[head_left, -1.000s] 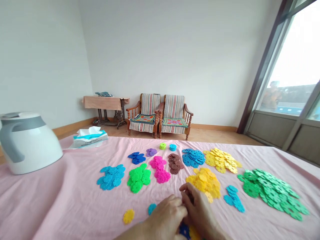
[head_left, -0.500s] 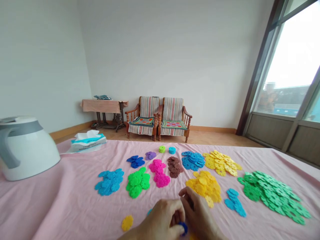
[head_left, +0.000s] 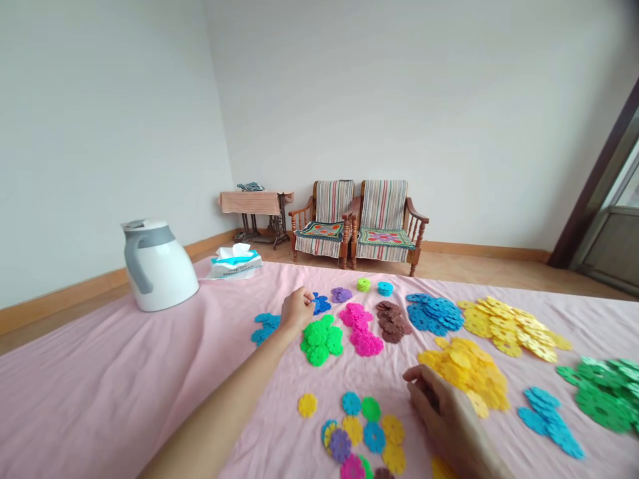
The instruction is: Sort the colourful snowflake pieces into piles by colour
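Note:
My left hand (head_left: 297,309) reaches across the cloth to the small pile of dark blue notched plastic discs (head_left: 321,304). Its fingertips are pinched at the pile's left edge, with a bit of dark blue showing at them. Behind the wrist lies a light blue pile (head_left: 264,328), partly covered; bright green discs (head_left: 321,340) are just right of the forearm. My right hand (head_left: 444,412) rests loosely curled beside a yellow pile (head_left: 462,369), with nothing visible in it. Between my arms lie loose mixed discs, including a purple one (head_left: 340,446) and a blue one (head_left: 374,437).
Pink (head_left: 357,321), brown (head_left: 392,320), blue (head_left: 434,314), farther yellow (head_left: 504,324) and green piles (head_left: 609,392) spread over the pink cloth (head_left: 224,372). A white kettle (head_left: 167,273) and tissue box (head_left: 235,263) stand left. Two wooden chairs (head_left: 384,213) are beyond.
My left hand has moved from beside my right hand, where it held a dark blue disc, forward to the dark blue pile. The view has turned left, and the loose discs are uncovered.

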Available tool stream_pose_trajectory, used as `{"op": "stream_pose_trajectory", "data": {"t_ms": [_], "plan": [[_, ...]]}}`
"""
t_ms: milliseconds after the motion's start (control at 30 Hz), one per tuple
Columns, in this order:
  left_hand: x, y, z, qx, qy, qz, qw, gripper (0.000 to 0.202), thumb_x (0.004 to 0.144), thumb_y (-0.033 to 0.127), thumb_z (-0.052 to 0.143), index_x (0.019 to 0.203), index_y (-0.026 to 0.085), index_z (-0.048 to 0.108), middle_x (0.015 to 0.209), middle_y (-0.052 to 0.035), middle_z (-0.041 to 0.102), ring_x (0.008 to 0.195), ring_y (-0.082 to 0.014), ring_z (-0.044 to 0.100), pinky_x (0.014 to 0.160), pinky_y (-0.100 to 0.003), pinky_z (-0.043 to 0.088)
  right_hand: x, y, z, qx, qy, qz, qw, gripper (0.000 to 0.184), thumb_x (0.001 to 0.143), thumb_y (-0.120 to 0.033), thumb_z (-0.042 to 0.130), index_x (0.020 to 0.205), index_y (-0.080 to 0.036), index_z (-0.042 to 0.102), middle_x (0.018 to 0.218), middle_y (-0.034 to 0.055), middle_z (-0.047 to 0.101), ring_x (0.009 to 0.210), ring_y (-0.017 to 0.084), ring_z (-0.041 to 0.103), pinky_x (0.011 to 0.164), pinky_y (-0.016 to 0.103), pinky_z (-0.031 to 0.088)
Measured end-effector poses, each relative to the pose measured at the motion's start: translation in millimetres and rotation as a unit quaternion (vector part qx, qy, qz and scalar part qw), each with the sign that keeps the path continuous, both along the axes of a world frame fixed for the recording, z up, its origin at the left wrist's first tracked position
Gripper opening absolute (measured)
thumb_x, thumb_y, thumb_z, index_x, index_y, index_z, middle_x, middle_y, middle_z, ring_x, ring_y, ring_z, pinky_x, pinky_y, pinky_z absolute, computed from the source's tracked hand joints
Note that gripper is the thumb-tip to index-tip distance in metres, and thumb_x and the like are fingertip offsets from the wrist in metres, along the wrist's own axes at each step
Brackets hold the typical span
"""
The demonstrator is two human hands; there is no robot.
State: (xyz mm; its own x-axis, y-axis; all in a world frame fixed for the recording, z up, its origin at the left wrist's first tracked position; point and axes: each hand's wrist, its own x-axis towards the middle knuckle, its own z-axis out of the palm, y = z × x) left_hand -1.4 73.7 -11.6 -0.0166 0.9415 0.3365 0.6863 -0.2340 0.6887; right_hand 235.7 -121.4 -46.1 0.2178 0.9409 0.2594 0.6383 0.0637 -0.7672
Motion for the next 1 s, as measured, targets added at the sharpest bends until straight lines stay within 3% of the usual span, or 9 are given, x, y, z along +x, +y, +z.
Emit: {"op": "stream_pose_trajectory", "data": {"t_ms": [167,300,400,500,533,600,667,800,1000], "plan": [[-2,19,-5.6,-0.016,0.020,0.031,0.999,0.012,0.067,0.006,0.062,0.069,0.018,0.061,0.065,0.0012,0.065,0.064,-0.0129,0.060,0.060,-0.020,0.042,-1,-1,-2.6,0.006,-0.007,-0.009,1.000,0.028,0.082,-0.044,0.040,0.082,-0.021,0.056,0.054,-0.0043,0.047,0.048,0.013,0.045,0.045,0.024,0.033],[0,11,-1.2,-0.016,0.024,0.015,0.999,0.015,0.068,0.005,0.060,0.075,0.017,0.061,0.079,-0.0018,0.067,0.071,-0.0133,0.061,0.065,-0.021,0.044,3,-3,0.0,-0.016,-0.025,0.022,0.999,0.024,0.083,-0.040,0.041,0.086,-0.021,0.056,0.057,-0.0033,0.051,0.052,0.014,0.049,0.049,0.023,0.037],[-1,-15,9.7,-0.022,0.027,-0.052,0.998,0.016,0.070,0.004,0.057,0.079,0.016,0.063,0.083,-0.0023,0.067,0.072,-0.0124,0.061,0.067,-0.021,0.045,5,-5,2.7,-0.025,-0.029,0.034,0.999,0.024,0.084,-0.039,0.040,0.089,-0.021,0.055,0.059,-0.0031,0.052,0.053,0.014,0.050,0.051,0.023,0.038],[-2,-57,23.4,-0.051,0.040,-0.170,0.983,0.012,0.068,0.006,0.060,0.073,0.016,0.064,0.071,0.0013,0.066,0.067,-0.0113,0.060,0.062,-0.018,0.045,5,-5,3.3,-0.025,-0.035,0.043,0.998,0.023,0.085,-0.038,0.039,0.089,-0.021,0.055,0.059,-0.0032,0.052,0.054,0.014,0.051,0.051,0.023,0.039],[-3,-73,27.8,-0.067,0.048,-0.217,0.973,0.010,0.067,0.008,0.061,0.071,0.016,0.065,0.068,0.0020,0.065,0.064,-0.0108,0.059,0.060,-0.017,0.045,5,-5,2.9,-0.024,-0.037,0.045,0.998,0.023,0.085,-0.038,0.039,0.089,-0.021,0.054,0.059,-0.0032,0.051,0.054,0.014,0.051,0.051,0.023,0.039],[-5,-105,35.4,-0.101,0.078,-0.357,0.925,0.010,0.070,0.009,0.059,0.074,0.015,0.066,0.069,0.0008,0.064,0.063,-0.0105,0.057,0.058,-0.017,0.043,5,-4,1.0,-0.025,-0.044,0.048,0.998,0.023,0.085,-0.037,0.039,0.089,-0.021,0.054,0.059,-0.0036,0.051,0.054,0.014,0.051,0.052,0.023,0.039],[-7,-133,40.5,-0.106,0.114,-0.434,0.887,0.011,0.072,0.012,0.061,0.080,0.015,0.067,0.074,0.0000,0.063,0.065,-0.0105,0.056,0.058,-0.018,0.042,6,-2,-2.0,-0.026,-0.054,0.046,0.997,0.023,0.085,-0.037,0.039,0.089,-0.021,0.054,0.058,-0.0040,0.050,0.053,0.014,0.050,0.051,0.024,0.039],[-8,-169,41.5,-0.071,0.183,-0.464,0.864,0.023,0.069,0.015,0.067,0.092,0.018,0.066,0.081,-0.0008,0.058,0.075,-0.0132,0.054,0.069,-0.021,0.042,8,-1,-7.4,-0.029,-0.062,0.043,0.997,0.023,0.085,-0.037,0.038,0.089,-0.021,0.054,0.059,-0.0042,0.050,0.052,0.013,0.049,0.051,0.024,0.038],[-6,-177,33.8,-0.070,0.193,-0.443,0.873,0.023,0.069,0.011,0.066,0.090,0.019,0.065,0.085,-0.0009,0.054,0.073,-0.0117,0.053,0.066,-0.019,0.042,7,-3,-4.2,-0.022,-0.055,0.048,0.997,0.025,0.085,-0.038,0.037,0.090,-0.021,0.054,0.060,-0.0031,0.052,0.054,0.014,0.052,0.051,0.024,0.039]]}}
